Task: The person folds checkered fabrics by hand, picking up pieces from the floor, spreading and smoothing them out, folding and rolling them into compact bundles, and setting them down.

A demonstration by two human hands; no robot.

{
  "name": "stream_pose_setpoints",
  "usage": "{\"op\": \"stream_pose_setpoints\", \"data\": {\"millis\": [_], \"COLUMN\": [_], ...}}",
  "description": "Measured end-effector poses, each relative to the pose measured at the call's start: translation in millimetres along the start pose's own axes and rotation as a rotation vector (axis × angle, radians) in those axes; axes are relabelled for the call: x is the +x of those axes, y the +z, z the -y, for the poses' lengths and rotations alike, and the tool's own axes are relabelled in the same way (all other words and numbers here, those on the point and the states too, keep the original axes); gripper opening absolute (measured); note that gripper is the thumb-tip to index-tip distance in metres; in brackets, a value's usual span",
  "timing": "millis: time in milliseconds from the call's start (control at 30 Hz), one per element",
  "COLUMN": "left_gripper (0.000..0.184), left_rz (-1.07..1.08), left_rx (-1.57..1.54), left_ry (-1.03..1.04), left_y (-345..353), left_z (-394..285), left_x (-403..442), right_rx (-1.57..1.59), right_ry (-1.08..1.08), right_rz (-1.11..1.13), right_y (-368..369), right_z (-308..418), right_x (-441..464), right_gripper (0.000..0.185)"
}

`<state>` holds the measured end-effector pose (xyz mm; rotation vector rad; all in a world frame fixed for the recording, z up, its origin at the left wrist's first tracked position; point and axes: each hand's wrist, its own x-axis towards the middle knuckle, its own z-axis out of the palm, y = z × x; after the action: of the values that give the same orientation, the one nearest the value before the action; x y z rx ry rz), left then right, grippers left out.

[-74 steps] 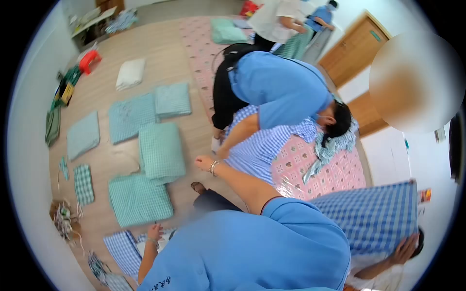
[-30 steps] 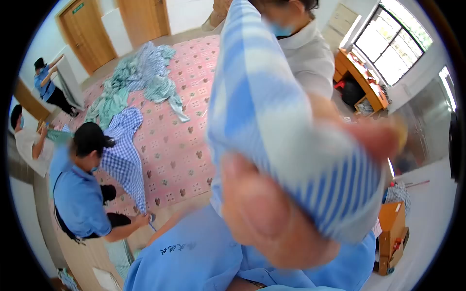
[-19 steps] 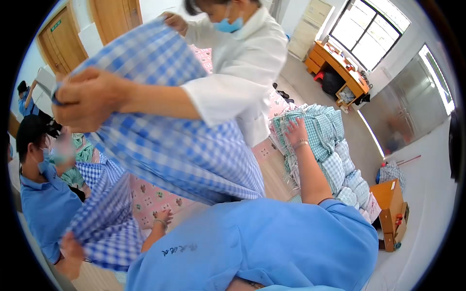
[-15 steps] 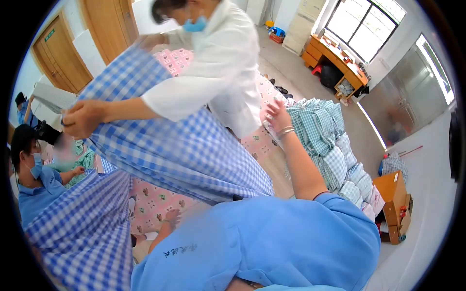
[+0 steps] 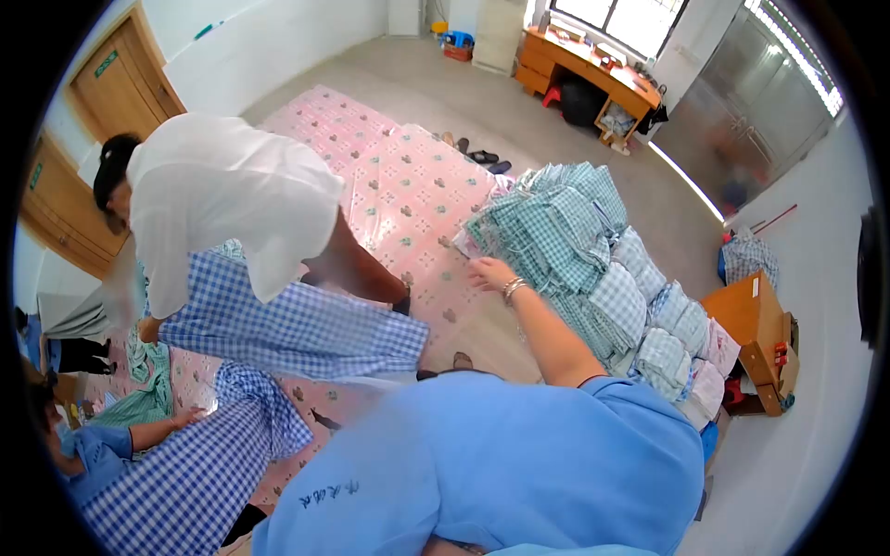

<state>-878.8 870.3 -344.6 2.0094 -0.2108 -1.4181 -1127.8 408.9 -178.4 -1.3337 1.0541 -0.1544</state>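
My right hand [image 5: 491, 275], with bracelets at the wrist, reaches out beside a tall stack of folded green checked cloth [image 5: 556, 232]. Its fingers look loosely stretched, and I see nothing held in them. Whether the fingertips touch the stack's edge I cannot make out. My left hand is out of view; only the blue shirt [image 5: 556, 454] over my torso and shoulder shows on that side. In front of me to the left, a blue-and-white checked cloth [image 5: 297, 315] hangs from the hands of a bent-over person in white [image 5: 232, 185].
Another person in blue [image 5: 102, 454] at lower left handles a dark blue checked cloth [image 5: 185, 463]. A pink patterned mat [image 5: 399, 185] covers the floor. Paler folded bundles [image 5: 681, 320] lie beside the green stack. Shoes [image 5: 482, 157], a wooden desk [image 5: 593, 69] and a wooden cabinet [image 5: 756, 324] stand around.
The person in white has bent down to the left, lowering the blue checked cloth that was stretched up before me. My right hand has come down beside the stack; my left hand has gone from view.
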Motion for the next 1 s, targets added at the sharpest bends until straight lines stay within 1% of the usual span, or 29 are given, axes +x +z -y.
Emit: {"op": "stream_pose_setpoints", "data": {"millis": [33, 100, 133, 167, 200, 233, 267, 300, 333, 367, 400, 433, 500, 533, 567, 633, 667, 700, 767, 800, 833, 867, 900, 967, 1000], "left_gripper": [0.028, 0.028, 0.028, 0.028, 0.028, 0.028, 0.028, 0.028, 0.028, 0.027, 0.026, 0.026, 0.026, 0.025, 0.025, 0.024, 0.025, 0.025, 0.026, 0.029, 0.032, 0.032, 0.032, 0.032, 0.032], "left_rz": [-0.010, -0.080, -0.175, -0.268, -0.361, -0.340, -0.084, 0.023, 0.012, 0.029, 0.043, 0.034, 0.075, 0.082, 0.076, 0.093, 0.118, 0.115, 0.229, 0.273, 0.312, 0.336, 0.355, 0.381, 0.355], "left_rx": [0.070, 0.493, 0.696, 0.768, 0.776, 0.663, 0.344, 0.033, 0.208, 0.078, -0.047, -0.059, 0.103, 0.115, 0.108, 0.310, 0.241, 0.231, 0.231, 0.274, 0.315, 0.445, 0.575, 0.676, 0.654], "left_ry": [0.058, 0.465, 0.732, 0.911, 1.042, 0.965, 0.620, 0.243, 0.233, 0.260, 0.294, 0.283, 0.293, 0.240, 0.242, 0.193, 0.260, 0.262, 0.349, 0.382, 0.422, 0.480, 0.538, 0.859, 0.869], "left_y": [5, 14, 23, 29, 37, 46, 59, 74, 82, 95, 102, 101, 97, 95, 93, 89, 90, 89, 101, 108, 113, 118, 123, 133, 135], "left_z": [-8, -22, -39, -56, -77, -99, -153, -212, -243, -273, -295, -302, -318, -320, -330, -346, -354, -365, -415, -438, -467, -499, -526, -560, -578], "left_x": [9, 26, 35, 48, 58, 62, 55, 44, 51, 44, 40, 50, 75, 90, 102, 130, 150, 172, 200, 211, 222, 225, 227, 259, 277], "right_rx": [0.009, 0.062, 0.048, 0.027, 0.056, 0.077, 0.046, 0.012, 0.036, 0.063, 0.009, -0.039, 0.047, 0.076, 0.082, -0.079, -0.161, -0.242, 0.066, 0.049, 0.053, 0.057, 0.033, -0.154, -0.052], "right_ry": [0.019, 0.096, 0.134, 0.171, 0.224, 0.280, 0.363, 0.443, 0.499, 0.549, 0.562, 0.572, 0.640, 0.648, 0.641, 0.532, 0.479, 0.422, 0.629, 0.630, 0.660, 0.691, 0.685, 0.515, 0.506], "right_rz": [-0.044, -0.133, -0.171, -0.202, -0.226, -0.250, -0.287, -0.327, -0.350, -0.378, -0.289, -0.203, -0.216, -0.216, -0.209, -0.111, -0.061, -0.016, -0.140, -0.140, -0.248, -0.355, -0.354, -0.215, -0.260], "right_y": [-28, -79, -104, -126, -145, -160, -171, -180, -189, -197, -205, -214, -203, -197, -192, -191, -194, -196, -203, -206, -210, -216, -220, -220, -228], "right_z": [-15, -48, -63, -79, -96, -108, -119, -129, -142, -160, -181, -208, -210, -203, -197, -182, -172, -162, -136, -132, -132, -122, -96, -13, -4], "right_x": [6, 13, 14, 13, 12, 9, 6, 1, 0, 2, 6, 13, 12, 14, 19, 30, 40, 50, 77, 93, 118, 137, 148, 186, 216], "right_gripper": [0.035, 0.031, 0.030, 0.028, 0.027, 0.025, 0.022, 0.020, 0.018, 0.016, 0.015, 0.014, 0.014, 0.014, 0.014, 0.014, 0.015, 0.015, 0.020, 0.020, 0.021, 0.023, 0.023, 0.026, 0.026]}}
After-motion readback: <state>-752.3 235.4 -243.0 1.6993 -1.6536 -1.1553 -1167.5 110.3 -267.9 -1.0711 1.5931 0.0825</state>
